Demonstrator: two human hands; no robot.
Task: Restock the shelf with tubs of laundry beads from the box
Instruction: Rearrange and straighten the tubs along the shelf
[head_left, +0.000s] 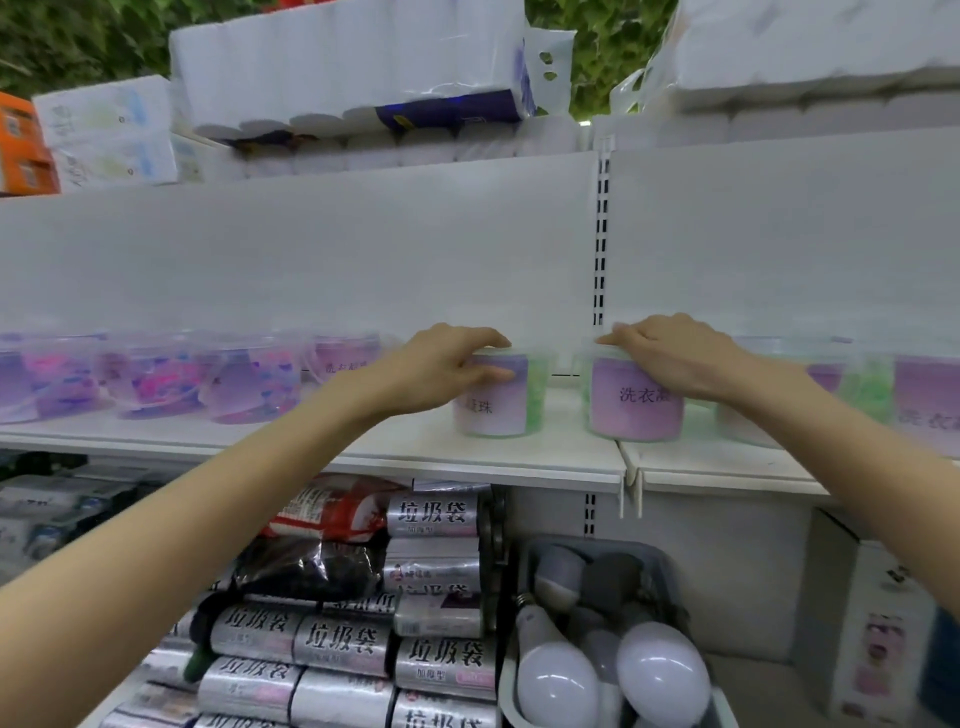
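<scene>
Two clear tubs of green laundry beads with purple labels stand on the white shelf (519, 457). My left hand (441, 364) grips the top of the left tub (501, 405). My right hand (675, 353) grips the top of the right tub (636, 410), which stands at the seam between two shelf boards. Several tubs of pink and purple beads (156, 379) line the shelf to the left. More green-bead tubs (883, 395) stand to the right, behind my right forearm. The box is not in view.
Packs of toilet paper (353, 67) lie on the top shelf. Below the bead shelf are rolls of bin bags (431, 519) and a grey tray of light bulbs (613, 665). A slotted upright (601, 234) divides the back panel.
</scene>
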